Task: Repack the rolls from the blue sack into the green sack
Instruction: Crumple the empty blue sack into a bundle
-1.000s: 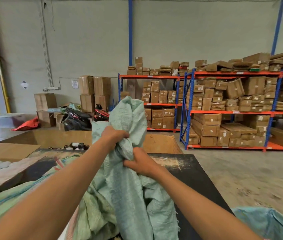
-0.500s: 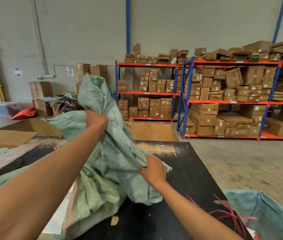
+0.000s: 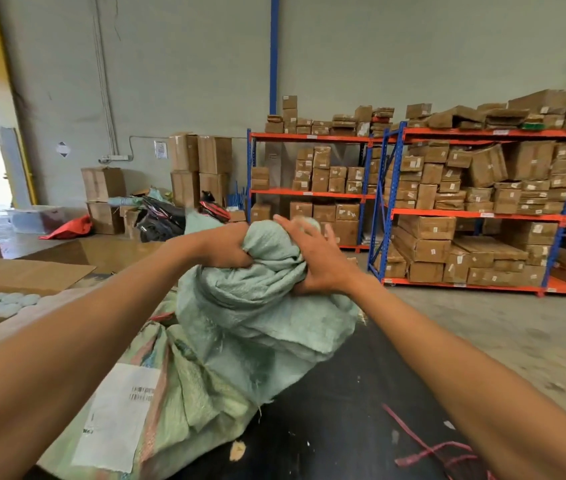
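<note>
Head view: I have the green sack (image 3: pixel 260 306) bunched over the black table (image 3: pixel 343 410), left hand (image 3: pixel 226 249) and right hand (image 3: pixel 316 261) both gripping it. Soft, light, slippery weave; I'd grab the mouth hem.

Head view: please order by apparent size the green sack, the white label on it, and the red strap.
1. green sack
2. white label
3. red strap, partly cut off by the frame edge, so unsure.

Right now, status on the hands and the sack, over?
Left hand and right hand both grip the bunched top of the pale green woven sack. Sack stands on the black table. Red string lies loose nearby. No rolls visible.
</note>
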### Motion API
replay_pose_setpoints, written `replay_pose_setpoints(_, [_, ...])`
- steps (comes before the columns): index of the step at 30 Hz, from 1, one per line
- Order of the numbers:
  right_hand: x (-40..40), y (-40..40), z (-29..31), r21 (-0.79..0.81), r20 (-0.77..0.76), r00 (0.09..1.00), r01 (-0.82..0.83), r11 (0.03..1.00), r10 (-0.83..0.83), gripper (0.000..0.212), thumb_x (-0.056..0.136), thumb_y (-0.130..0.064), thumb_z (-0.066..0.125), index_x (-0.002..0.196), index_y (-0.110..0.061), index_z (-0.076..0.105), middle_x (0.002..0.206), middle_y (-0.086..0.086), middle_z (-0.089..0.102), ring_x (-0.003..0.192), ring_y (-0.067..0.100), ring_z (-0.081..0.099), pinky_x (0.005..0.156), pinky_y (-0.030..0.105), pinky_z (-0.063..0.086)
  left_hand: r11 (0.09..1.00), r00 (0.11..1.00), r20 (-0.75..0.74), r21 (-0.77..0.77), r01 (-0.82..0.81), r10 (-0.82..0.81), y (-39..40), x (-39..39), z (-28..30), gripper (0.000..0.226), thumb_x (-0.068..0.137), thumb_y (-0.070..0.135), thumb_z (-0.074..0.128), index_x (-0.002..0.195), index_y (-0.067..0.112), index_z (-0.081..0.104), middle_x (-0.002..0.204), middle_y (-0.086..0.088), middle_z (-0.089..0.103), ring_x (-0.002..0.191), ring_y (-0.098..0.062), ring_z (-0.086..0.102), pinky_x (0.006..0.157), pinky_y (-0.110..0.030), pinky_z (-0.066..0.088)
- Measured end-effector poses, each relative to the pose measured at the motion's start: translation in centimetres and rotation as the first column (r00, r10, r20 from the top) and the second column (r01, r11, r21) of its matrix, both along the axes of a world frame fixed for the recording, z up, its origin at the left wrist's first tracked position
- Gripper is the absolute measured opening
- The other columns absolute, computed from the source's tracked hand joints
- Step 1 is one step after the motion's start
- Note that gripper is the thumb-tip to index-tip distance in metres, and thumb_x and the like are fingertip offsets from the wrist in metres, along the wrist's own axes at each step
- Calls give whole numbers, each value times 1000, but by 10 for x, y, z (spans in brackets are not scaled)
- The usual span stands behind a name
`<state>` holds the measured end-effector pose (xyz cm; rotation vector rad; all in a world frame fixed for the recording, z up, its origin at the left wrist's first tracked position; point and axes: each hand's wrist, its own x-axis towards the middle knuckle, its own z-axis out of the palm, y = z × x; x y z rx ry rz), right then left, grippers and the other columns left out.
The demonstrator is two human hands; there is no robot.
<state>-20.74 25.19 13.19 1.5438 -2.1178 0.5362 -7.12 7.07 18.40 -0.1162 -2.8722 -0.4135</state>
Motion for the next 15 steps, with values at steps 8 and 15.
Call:
replay_pose_setpoints(8, [-15, 13, 13, -32, 82, 973, 218, 975, -215, 16, 80, -42, 70, 88, -29, 70, 88, -4, 74, 83, 21, 66, 74, 36, 53, 792, 921, -354, 604, 91, 165, 0, 13, -26, 61, 78, 68, 55, 122, 26, 63, 120, 2, 65, 111, -14, 61, 94, -32, 48])
replay_pose_setpoints(15, [-35, 56, -7, -296, 607, 784, 73, 953, 128, 17, 89, -7, 68, 101, -19, 71, 92, -9, 68, 82, -9, 63, 72, 15, 49, 606, 980, 103, 773, -187, 171, -9, 34, -129, 132, 38, 79, 80, 148, 27, 28, 143, -1, 48, 123, -19, 54, 106, -39, 43])
